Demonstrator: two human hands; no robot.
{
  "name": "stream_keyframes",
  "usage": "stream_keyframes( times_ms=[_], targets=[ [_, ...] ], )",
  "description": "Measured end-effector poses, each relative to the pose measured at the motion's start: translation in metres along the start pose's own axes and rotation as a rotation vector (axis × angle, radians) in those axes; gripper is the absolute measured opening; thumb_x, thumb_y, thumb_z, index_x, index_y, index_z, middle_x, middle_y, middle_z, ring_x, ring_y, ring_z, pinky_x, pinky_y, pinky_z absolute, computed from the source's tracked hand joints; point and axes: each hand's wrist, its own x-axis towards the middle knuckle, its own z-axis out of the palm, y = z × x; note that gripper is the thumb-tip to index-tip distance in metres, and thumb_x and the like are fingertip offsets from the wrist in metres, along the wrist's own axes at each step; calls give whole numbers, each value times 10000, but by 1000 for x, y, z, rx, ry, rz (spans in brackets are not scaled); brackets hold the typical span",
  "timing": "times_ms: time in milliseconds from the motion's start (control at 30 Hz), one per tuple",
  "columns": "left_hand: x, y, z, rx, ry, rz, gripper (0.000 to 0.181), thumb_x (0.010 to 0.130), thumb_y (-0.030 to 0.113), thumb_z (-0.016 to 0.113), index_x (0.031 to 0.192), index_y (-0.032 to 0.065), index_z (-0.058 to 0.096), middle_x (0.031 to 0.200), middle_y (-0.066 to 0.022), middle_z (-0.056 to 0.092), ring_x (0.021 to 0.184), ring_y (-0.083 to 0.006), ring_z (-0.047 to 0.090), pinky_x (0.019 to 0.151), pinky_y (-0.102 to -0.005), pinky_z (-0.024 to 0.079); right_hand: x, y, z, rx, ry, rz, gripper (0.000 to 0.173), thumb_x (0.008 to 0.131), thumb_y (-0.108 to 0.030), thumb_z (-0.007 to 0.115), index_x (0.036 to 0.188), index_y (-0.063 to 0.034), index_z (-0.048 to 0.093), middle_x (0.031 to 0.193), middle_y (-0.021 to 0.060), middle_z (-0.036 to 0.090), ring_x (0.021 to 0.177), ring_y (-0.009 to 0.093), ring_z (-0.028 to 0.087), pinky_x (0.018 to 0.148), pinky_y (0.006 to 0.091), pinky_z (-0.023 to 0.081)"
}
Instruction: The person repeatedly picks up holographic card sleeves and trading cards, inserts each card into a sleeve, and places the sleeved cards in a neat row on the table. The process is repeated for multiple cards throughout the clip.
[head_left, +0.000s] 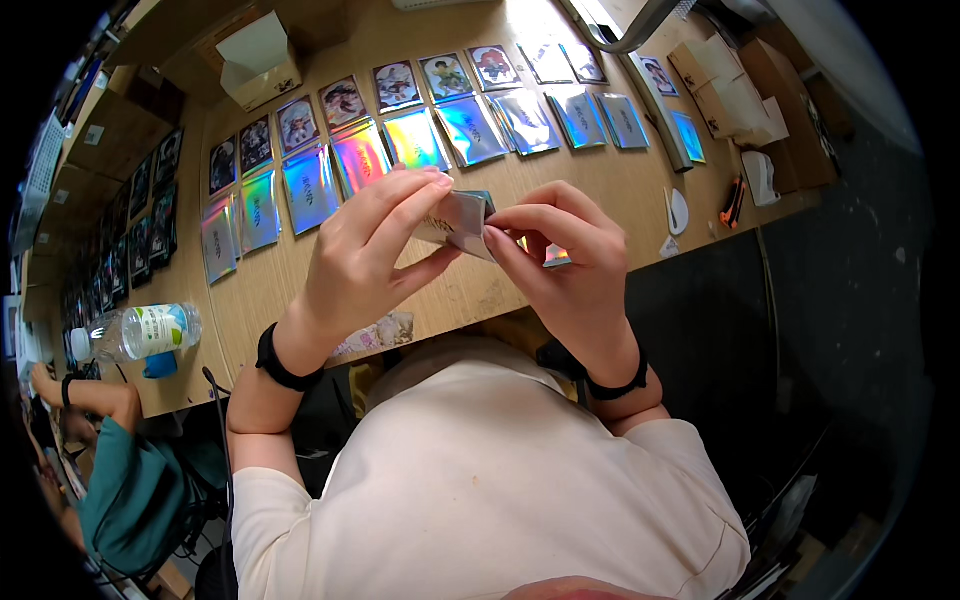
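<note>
Above the table's near edge, my left hand (375, 232) holds a silvery packet (461, 225) between its thumb and fingers. The thumb and forefinger of my right hand (574, 251) pinch the packet's right end. Part of another shiny item shows behind my right fingers. Beyond my hands lies a row of holographic packets (471, 131) bearing writing, in small overlapping piles. Behind that row, illustrated cards (448, 76) lie in a second row. What is inside the held packet cannot be made out.
A plastic bottle (161, 330) lies at the left, near dark packets (140, 251). A co-worker in a green shirt (135, 495) sits at the lower left. An orange-black utility knife (732, 201), open cartons (724, 90) and a metal bar (660, 124) are at the right. A white box (259, 64) stands behind.
</note>
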Motion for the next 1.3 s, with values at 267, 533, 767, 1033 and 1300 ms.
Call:
stream_keyframes(
  times_ms=[267, 533, 767, 1033, 1300],
  targets=[
    [5, 1, 1, 130, -51, 63, 617, 598, 48, 825, 1168, 27, 587, 1116, -118, 612, 1005, -298, 612, 853, -377, 522, -4, 17, 2, 224, -12, 228, 45, 756, 16, 678, 773, 40, 644, 706, 45, 550, 533, 56, 480, 468, 205, 355],
    [5, 0, 3, 85, -88, 43, 615, 593, 63, 826, 1162, 30, 594, 1117, -116, 619, 982, -290, 622, 828, -370, 528, -9, 23, -4, 213, -12, 264, 48, 760, 16, 666, 740, 43, 630, 686, 35, 525, 533, 58, 485, 471, 203, 362],
    [4, 3, 5, 147, -126, 77, 612, 587, 60, 818, 1158, 31, 599, 1112, -112, 622, 984, -284, 625, 826, -362, 532, -6, 24, -11, 143, -105, 222, 67, 769, 3, 646, 737, 37, 597, 687, 54, 524, 539, 89, 507, 480, 236, 384],
    [9, 10, 12, 197, -123, 85, 629, 604, 79, 803, 1194, 36, 587, 1040, -84, 607, 888, -255, 608, 741, -343, 521, -3, 17, -17, -48, -212, 125, 82, 845, -6, 588, 864, -1, 509, 719, 149, 527, 588, 280, 548, 531, 336, 428],
    [2, 11, 20, 166, -144, 0, 641, 616, 114, 818, 1203, 26, 574, 1064, -103, 607, 892, -256, 615, 749, -338, 529, -9, 14, -12, -246, -163, 72, 60, 878, -30, 558, 916, -40, 512, 797, 158, 570, 681, 359, 562, 578, 385, 447]
  ],
)
